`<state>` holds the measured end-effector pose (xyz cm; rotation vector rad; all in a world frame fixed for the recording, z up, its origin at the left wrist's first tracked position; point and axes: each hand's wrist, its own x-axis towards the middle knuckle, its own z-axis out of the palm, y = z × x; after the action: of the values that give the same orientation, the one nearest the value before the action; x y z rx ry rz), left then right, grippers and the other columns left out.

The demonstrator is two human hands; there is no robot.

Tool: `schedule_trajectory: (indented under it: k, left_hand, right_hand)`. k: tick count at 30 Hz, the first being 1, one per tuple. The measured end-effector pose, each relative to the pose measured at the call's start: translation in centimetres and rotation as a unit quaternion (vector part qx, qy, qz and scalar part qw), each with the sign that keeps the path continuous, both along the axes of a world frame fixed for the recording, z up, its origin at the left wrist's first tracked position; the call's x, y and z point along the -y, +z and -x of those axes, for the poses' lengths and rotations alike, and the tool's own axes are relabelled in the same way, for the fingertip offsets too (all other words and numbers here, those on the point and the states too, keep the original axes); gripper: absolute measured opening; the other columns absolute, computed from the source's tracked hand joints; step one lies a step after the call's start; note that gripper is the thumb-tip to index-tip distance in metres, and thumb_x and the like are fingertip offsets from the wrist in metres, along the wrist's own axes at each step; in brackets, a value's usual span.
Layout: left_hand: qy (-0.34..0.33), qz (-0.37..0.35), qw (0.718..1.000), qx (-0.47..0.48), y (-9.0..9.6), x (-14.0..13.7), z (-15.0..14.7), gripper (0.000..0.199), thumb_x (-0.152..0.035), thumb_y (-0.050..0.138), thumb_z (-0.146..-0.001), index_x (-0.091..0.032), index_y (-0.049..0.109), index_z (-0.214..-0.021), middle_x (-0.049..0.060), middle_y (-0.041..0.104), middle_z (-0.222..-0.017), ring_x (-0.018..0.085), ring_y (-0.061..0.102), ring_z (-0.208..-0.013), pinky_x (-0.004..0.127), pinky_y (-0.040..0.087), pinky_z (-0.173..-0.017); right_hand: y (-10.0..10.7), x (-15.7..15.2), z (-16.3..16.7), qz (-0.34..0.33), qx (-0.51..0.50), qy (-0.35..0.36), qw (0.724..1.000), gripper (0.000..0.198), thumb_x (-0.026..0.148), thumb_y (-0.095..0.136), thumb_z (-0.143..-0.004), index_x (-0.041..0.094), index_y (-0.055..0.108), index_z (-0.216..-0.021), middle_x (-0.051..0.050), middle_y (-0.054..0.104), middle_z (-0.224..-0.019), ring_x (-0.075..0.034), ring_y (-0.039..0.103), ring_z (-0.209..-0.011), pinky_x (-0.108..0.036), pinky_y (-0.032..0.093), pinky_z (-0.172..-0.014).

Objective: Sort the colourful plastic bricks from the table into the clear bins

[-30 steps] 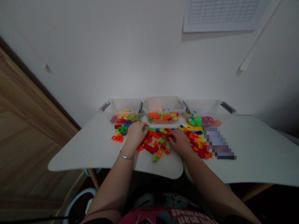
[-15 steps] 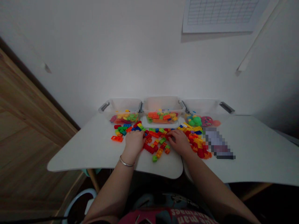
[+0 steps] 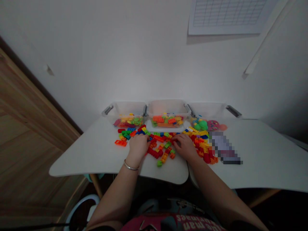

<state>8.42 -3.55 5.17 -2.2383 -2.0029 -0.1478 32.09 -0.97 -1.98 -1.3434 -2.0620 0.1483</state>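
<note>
Coloured plastic bricks (image 3: 163, 144) lie scattered on the white table (image 3: 96, 150) before three clear bins (image 3: 168, 110). Left hand (image 3: 138, 144) and right hand (image 3: 184, 145) rest curled among them; whether either one grips a brick, I cannot tell.

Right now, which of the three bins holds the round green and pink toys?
The right bin: round green and pink toys show through it. The left bin and middle bin hold only bricks.

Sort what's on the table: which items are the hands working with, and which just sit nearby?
In hand: left hand, right hand, loose bricks, three clear bins.
Lying about: blurred item, wall chart.
</note>
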Motion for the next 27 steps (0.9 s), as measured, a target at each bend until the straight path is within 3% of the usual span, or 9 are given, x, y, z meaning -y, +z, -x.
schedule_trajectory:
  k: [15,22,27]
  left_hand:
    - [0.001,0.044,0.999,0.021,-0.9,-1.3,-1.1,0.024,-0.036,0.06,-0.087,-0.019,0.074,-0.096,0.011,0.071,-0.098,0.027,0.068,-0.091,0.034,0.051,-0.075]
    - [-0.006,0.055,0.994,0.093,-1.0,-1.9,0.1,0.012,-0.028,0.063,-0.084,-0.022,0.073,-0.086,0.006,0.071,-0.097,0.021,0.066,-0.088,0.029,0.047,-0.074]
    - [-0.009,0.052,0.995,0.089,-0.9,-1.9,0.9,0.013,-0.028,0.062,-0.083,-0.023,0.074,-0.083,0.006,0.071,-0.098,0.022,0.065,-0.09,0.03,0.046,-0.075]
  right_hand:
    - [0.0,0.0,0.1,-0.003,0.001,-0.003,1.0,0.016,0.02,0.056,-0.086,0.021,0.071,-0.092,-0.007,0.071,-0.104,-0.024,0.06,-0.103,-0.042,0.045,-0.097]
    - [0.1,0.0,0.1,0.0,0.002,-0.006,1.0,0.016,0.02,0.056,-0.086,0.021,0.071,-0.093,-0.007,0.071,-0.104,-0.024,0.06,-0.104,-0.042,0.045,-0.098]
    - [0.0,-0.1,0.1,-0.006,-0.001,0.0,1.0,0.016,0.02,0.056,-0.086,0.02,0.071,-0.092,-0.007,0.071,-0.104,-0.024,0.06,-0.103,-0.042,0.045,-0.097]
